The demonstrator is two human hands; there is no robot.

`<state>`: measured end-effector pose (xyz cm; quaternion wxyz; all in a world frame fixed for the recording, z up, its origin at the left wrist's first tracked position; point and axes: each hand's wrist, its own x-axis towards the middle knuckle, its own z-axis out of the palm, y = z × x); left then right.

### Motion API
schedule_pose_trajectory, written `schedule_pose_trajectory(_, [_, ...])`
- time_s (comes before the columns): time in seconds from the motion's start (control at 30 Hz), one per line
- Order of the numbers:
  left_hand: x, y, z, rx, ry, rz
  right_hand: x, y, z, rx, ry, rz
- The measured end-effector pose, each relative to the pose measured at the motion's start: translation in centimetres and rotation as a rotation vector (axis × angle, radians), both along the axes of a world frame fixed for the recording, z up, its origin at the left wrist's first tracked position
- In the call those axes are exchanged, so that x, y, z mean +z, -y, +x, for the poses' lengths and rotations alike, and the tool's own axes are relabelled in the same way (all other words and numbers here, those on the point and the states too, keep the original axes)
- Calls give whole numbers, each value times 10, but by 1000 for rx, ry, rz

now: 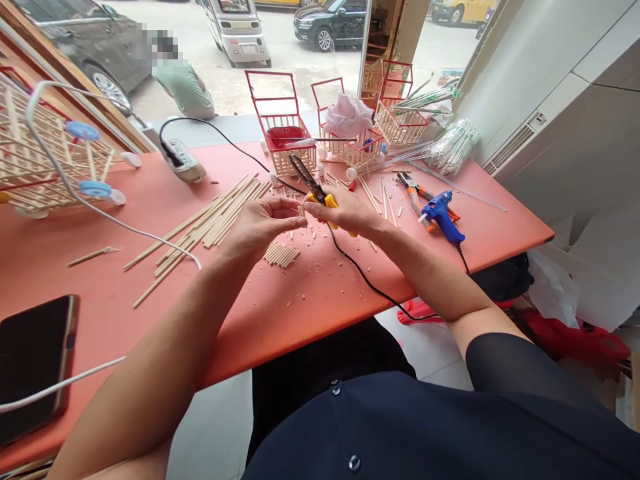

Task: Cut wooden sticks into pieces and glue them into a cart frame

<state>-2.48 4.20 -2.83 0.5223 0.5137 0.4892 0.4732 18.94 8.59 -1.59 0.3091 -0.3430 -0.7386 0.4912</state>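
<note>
My right hand (pixel 345 212) is closed around yellow-handled cutters (pixel 313 185), whose dark blades point up and away. My left hand (pixel 263 223) pinches a short wooden stick (pixel 301 211) at its fingertips, right beside the right hand. Both hands hover just above the orange table (pixel 310 300). Below them lies a small pile of cut stick pieces (pixel 281 254) amid wood crumbs. A spread of long wooden sticks (pixel 210 223) lies to the left of my left hand.
A blue glue gun (pixel 443 215) and orange pliers (pixel 415 193) lie to the right. Stick-built carts (pixel 290 143) stand at the back, another cart (pixel 45 153) at far left. A phone (pixel 33 363) sits at front left, a power strip (pixel 183 160) behind. A person (pixel 183 87) is outside.
</note>
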Motion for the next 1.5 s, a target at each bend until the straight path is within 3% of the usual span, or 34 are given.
schedule_pose_trajectory(0.37, [5,4,10,-49,-4,-24,3,9,-7,-27,112,54])
schedule_pose_trajectory(0.6, [5,1,-1,-134,-7,-104,4,7,-2,65,-2,-64])
schedule_pose_trajectory(0.77, [5,3,-2,-196,20,-145,4,5,1,32,-27,-57])
schedule_pose_trajectory(1.0, [-2,10,16,-34,-12,-48,1,8,-1,-72,65,77])
schedule_pose_trajectory(1.2, [-2,11,21,3,-21,12,-4,6,-6,-98,60,116])
schedule_pose_trajectory(1.37, [3,10,14,27,2,54,9,3,5,-2,75,74])
schedule_pose_trajectory(1.5, [3,5,4,57,33,94,22,1,17,19,220,83])
